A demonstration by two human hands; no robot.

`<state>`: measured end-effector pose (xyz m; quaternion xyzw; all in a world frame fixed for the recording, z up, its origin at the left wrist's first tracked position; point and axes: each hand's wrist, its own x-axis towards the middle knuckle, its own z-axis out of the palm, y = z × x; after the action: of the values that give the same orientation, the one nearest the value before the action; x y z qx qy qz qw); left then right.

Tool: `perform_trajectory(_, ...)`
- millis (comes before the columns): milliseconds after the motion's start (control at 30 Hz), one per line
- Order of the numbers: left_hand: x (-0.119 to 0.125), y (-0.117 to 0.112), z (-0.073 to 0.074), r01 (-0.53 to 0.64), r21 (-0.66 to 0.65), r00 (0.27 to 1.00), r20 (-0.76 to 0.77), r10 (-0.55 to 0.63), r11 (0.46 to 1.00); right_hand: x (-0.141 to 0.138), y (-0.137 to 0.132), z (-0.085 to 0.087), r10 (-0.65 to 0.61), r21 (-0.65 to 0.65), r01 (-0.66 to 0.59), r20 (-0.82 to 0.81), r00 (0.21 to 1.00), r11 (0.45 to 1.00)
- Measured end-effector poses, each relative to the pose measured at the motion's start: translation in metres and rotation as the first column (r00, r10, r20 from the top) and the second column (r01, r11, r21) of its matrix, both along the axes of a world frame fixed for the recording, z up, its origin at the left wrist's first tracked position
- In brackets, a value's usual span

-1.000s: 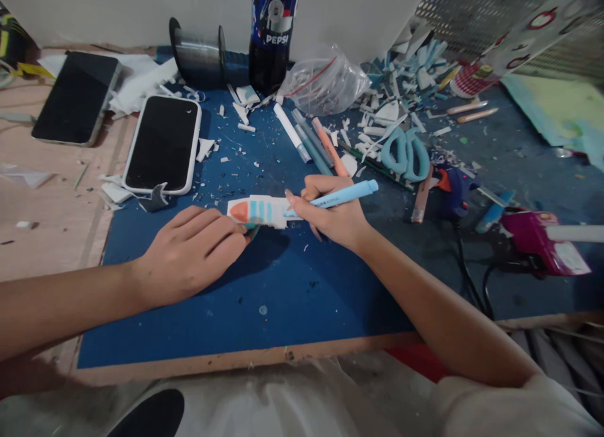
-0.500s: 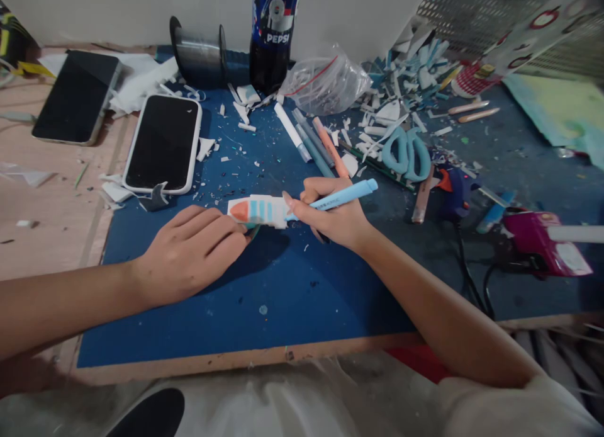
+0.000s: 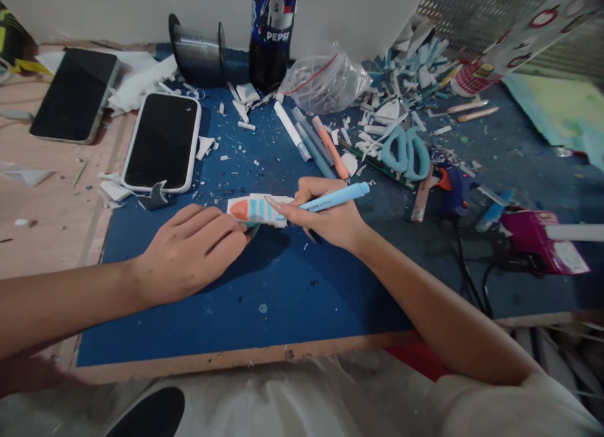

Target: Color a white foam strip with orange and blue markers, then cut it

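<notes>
A small white cutout (image 3: pixel 253 209) with an orange tip and light blue stripes lies over the blue mat (image 3: pixel 283 292). My left hand (image 3: pixel 191 254) grips its left end, fingers curled and thumb underneath. In my right hand (image 3: pixel 325 216) is a light blue marker (image 3: pixel 336 198), held like a pen and slanting up to the right. The right fingertips rest over the cutout's right half and hide the marker's tip. Behind the right hand lie a white marker (image 3: pixel 292 131), grey markers (image 3: pixel 314 141) and an orange marker (image 3: pixel 330 146).
Two phones (image 3: pixel 163 141) (image 3: pixel 75 96) lie at the left. At the back stand a spool (image 3: pixel 198 53), a Pepsi bottle (image 3: pixel 271 40) and a plastic bag (image 3: pixel 328 81). Foam scraps (image 3: pixel 415 72), blue scissors (image 3: pixel 406 152), a glue gun (image 3: pixel 457 188) and a magenta device (image 3: pixel 542 238) occupy the right.
My right hand has slid a little left with the light blue marker, and its fingers now cover more of the cutout's stripes. My left hand stays in place.
</notes>
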<state>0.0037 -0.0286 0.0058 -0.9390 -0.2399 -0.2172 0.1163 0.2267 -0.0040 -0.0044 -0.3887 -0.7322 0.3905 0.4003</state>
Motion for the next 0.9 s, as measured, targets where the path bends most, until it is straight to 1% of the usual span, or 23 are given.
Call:
perform_trajectory(100, -0.0005, 0.0008, -0.0017, 0.002, 0.003, 1.000, 0.006, -0.002, 1.000, -0.0004, -0.0003, -0.0007, -0.002, -0.004, 0.002, 0.007, 1.000, 1.000)
perform_trajectory(267, 0.0005, 0.0008, 0.0003, 0.019, 0.006, 1.000, 0.010, -0.019, 1.000, 0.0009, 0.0000, -0.0013, -0.020, 0.005, 0.020, 0.024, 1.000, 1.000)
perform_trajectory(567, -0.0003, 0.0012, 0.0003, 0.018, 0.002, 1.000, 0.012, -0.018, 1.000, 0.0032, 0.0004, -0.0030, -0.021, -0.008, 0.020, -0.033, 0.999, 1.000)
perform_trajectory(767, 0.0024, 0.0008, 0.0009, 0.010, -0.007, 1.000, 0.020, -0.010, 1.000, 0.0016, 0.0008, -0.0026, -0.009, 0.009, 0.008, 0.043, 0.999, 1.000)
perform_trajectory(900, 0.0018, 0.0012, 0.0002, 0.013, -0.012, 1.000, 0.018, -0.013, 1.000, 0.0024, 0.0014, -0.0016, -0.021, 0.003, 0.021, -0.007, 1.000, 1.000)
